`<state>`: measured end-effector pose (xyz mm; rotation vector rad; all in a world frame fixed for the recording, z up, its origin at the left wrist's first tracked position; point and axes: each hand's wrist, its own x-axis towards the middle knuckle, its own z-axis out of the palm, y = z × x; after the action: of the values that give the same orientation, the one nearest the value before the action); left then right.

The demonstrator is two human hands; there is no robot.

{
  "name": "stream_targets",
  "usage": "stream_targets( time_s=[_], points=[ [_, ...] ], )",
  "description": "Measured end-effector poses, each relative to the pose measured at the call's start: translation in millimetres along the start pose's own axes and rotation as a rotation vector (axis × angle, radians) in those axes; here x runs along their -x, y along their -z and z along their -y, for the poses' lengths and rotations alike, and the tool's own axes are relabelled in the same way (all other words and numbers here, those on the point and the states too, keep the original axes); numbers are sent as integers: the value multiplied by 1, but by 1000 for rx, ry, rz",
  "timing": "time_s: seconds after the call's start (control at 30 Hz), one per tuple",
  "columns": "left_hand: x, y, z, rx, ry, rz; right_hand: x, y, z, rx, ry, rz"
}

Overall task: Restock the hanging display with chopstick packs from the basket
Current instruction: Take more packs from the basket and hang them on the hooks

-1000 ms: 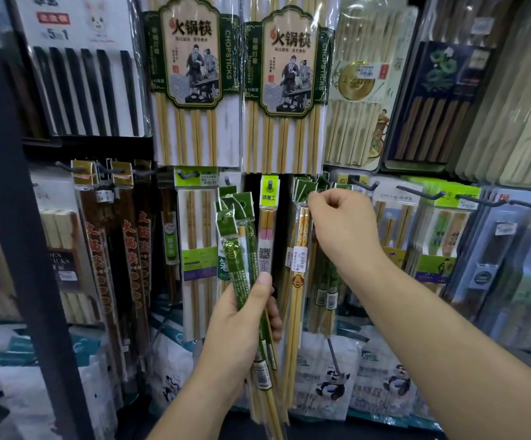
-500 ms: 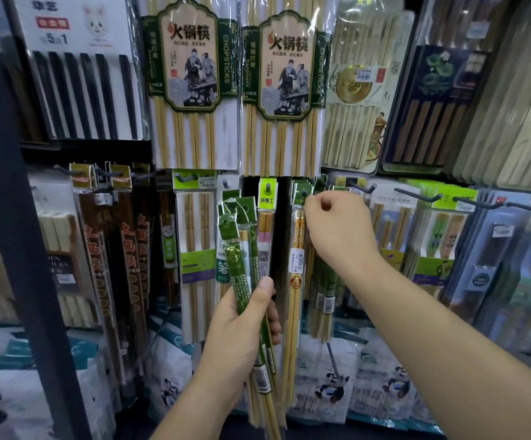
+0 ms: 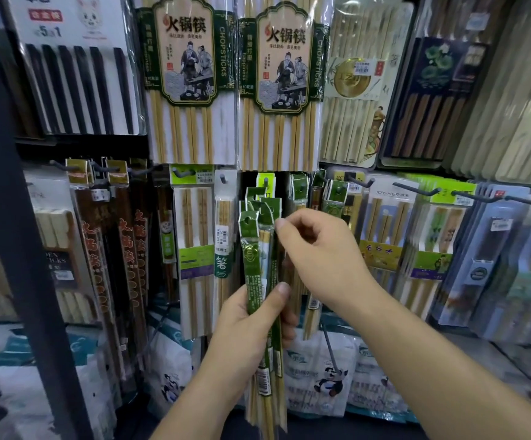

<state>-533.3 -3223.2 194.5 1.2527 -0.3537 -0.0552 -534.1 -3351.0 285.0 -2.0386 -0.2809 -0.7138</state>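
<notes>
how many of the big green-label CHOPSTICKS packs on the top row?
2. The left pack hangs top row, right of the black chopstick set; the right pack hangs beside it, above the right hand. More may be hidden behind them.

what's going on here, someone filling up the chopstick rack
A person is restocking a hanging display of chopsticks. The left hand grips a bundle of green-labelled chopstick packs around the middle, upright in front of the pegs. The right hand is at the top of the bundle, fingertips against one pack's header; whether it pinches it is unclear. Matching green packs hang on pegs just behind.
</notes>
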Motion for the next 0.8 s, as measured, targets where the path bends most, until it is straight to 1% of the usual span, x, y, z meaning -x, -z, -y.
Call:
stream_targets(
  time_s=[0.13, 0.23, 0.33, 0.43, 0.57, 0.67, 0.73, 0.8],
  points=[
    [0, -1, 1, -10, -13, 13, 4, 1, 1, -73, 13, -20],
    [0, 0, 2, -24, -7, 14, 7, 1, 1, -104, 4, -4],
    [0, -1, 4, -51, -3, 15, 8, 0, -1, -121, -16, -21],
    [0, -2, 5, -75, -10, 18, 8, 0, -2, -210, -50, -23],
    [0, -2, 7, -89, -16, 22, 7, 1, -5, -231, -83, -22],
    [0, -3, 9, -25, 10, -5, 3, 2, -7, -322, -153, -65],
    [-2, -3, 10, 47, 59, -44, 1, 2, -9, -388, -188, -96],
    [-4, -2, 13, 86, 114, -77, -1, 3, -11, -402, -204, -139]
  ],
)
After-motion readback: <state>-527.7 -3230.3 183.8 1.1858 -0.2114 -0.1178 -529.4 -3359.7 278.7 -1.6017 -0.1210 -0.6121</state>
